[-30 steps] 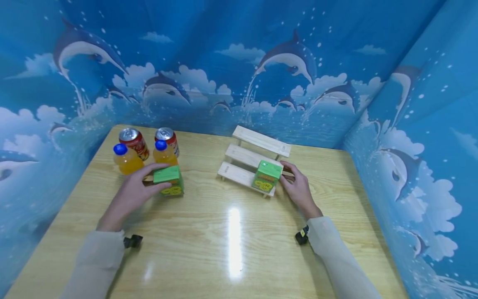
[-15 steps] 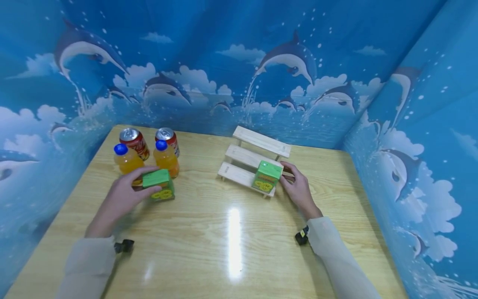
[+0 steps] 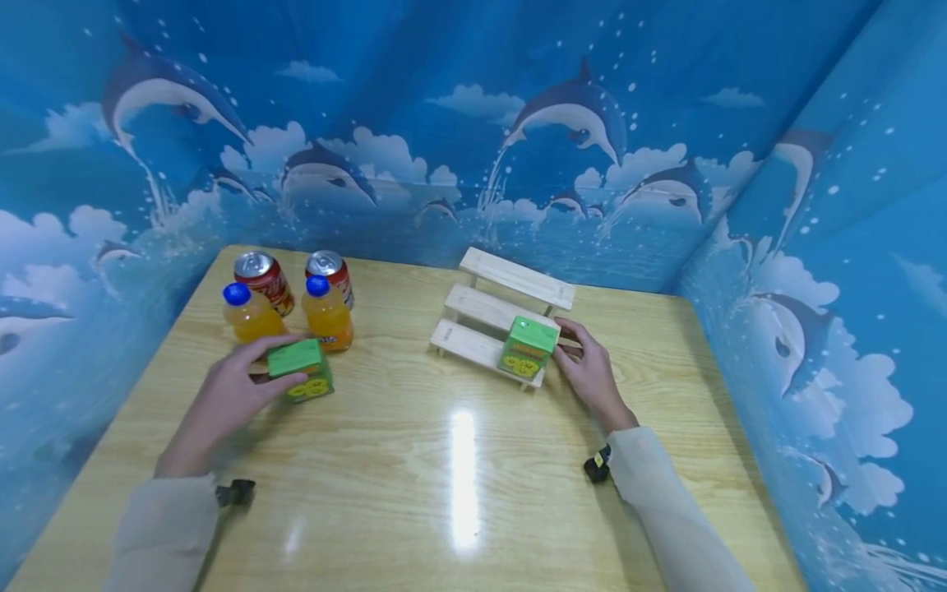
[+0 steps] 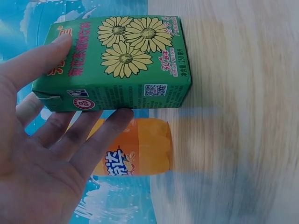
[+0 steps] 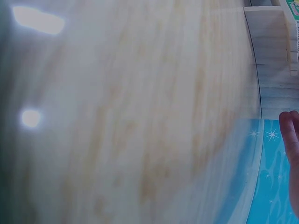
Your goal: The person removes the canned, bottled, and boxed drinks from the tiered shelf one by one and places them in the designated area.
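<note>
My left hand (image 3: 233,395) grips a green chrysanthemum-tea drink carton (image 3: 299,370) at the table's left side. In the left wrist view, the thumb presses the front face of this carton (image 4: 126,51), which shows yellow flowers, and the fingers reach behind and under it. A matching green carton (image 3: 528,345) stands on the lowest step of a three-step wooden stand (image 3: 491,308). My right hand (image 3: 592,374) is at that carton's right side, fingertips right at its edge and the step ends; I cannot tell which it holds. Only a few right fingers (image 5: 289,135) show in the right wrist view.
Behind the left hand stand two orange soda bottles with blue caps, one left (image 3: 251,316) and one right (image 3: 328,316). Two red cans, left (image 3: 270,284) and right (image 3: 336,275), are behind them. A dolphin-print curtain (image 3: 414,140) borders the wooden table (image 3: 399,460).
My left hand has moved left and slightly nearer with its carton, uncovering more of the right-hand soda bottle. The right hand, the stand and the carton on it have stayed put.
</note>
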Available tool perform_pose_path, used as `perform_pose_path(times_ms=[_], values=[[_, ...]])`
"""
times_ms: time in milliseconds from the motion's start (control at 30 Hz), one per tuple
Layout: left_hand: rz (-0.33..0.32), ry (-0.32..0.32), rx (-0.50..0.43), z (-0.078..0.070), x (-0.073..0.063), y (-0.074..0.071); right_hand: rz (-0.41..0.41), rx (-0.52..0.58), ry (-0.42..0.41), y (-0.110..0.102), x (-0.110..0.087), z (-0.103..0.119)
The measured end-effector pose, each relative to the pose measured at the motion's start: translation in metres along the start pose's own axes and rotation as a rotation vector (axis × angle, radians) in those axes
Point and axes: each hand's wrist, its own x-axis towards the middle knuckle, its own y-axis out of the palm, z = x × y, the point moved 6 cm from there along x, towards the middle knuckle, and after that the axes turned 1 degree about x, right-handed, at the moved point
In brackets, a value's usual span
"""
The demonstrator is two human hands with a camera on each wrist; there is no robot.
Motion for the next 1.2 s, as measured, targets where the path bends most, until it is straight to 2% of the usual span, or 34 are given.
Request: perform_pose_path(times_ms=[333, 567, 700, 967, 1200], values=[[-0.012, 0.051, 0.012, 0.0, -0.003, -0.004, -0.007, -0.002, 0.005, 0.0, 0.0, 0.002], [-0.034, 0.097, -0.016, -0.001, -0.006, -0.004, -0.018, -0.012, -0.01, -0.001, 0.0, 0.002], [-0.047, 0.1, -0.016, -0.004, -0.008, -0.005, -0.016, -0.014, -0.008, 0.0, 0.001, 0.001], [-0.06, 0.079, -0.026, -0.014, -0.006, -0.011, -0.013, -0.008, -0.005, 0.0, 0.001, 0.0], [-0.109, 0.159, -0.017, -0.029, -0.003, -0.018, -0.026, -0.01, -0.025, -0.001, 0.001, 0.003]])
